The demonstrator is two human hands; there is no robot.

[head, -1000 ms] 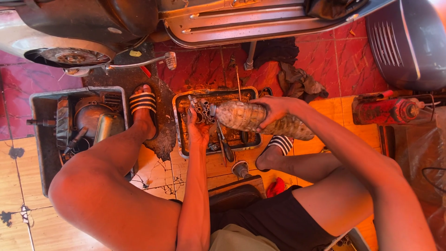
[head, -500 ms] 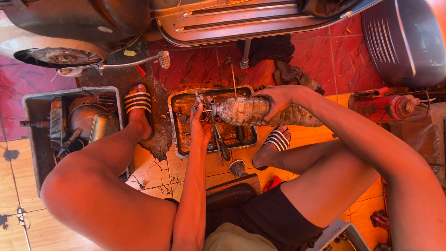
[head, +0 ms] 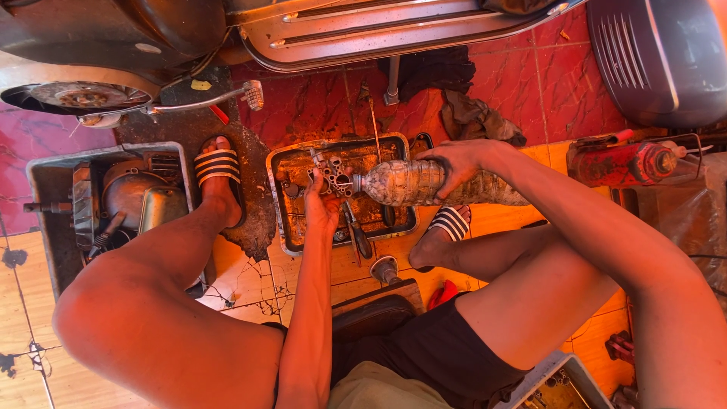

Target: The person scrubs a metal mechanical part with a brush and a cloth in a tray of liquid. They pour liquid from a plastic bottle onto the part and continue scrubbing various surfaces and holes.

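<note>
On the tiled floor (head: 318, 106) beside a scooter (head: 363, 30), I see a greasy metal tray (head: 282, 227). My left hand (head: 324, 206) is closed around a small metal engine part (head: 330, 173) above the tray. My right hand (head: 454, 165) grips a plastic bottle (head: 401, 183), long axis level, neck pointing left at the part and almost touching it.

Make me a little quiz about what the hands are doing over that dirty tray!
1. True or false: the right hand holds a plastic bottle lying sideways.
2. What does the left hand hold? A. a small metal engine part B. a rag C. a sandal
3. Fill in: both hands are above a metal ____ on the floor.

Key: 1 true; 2 A; 3 tray.
</note>
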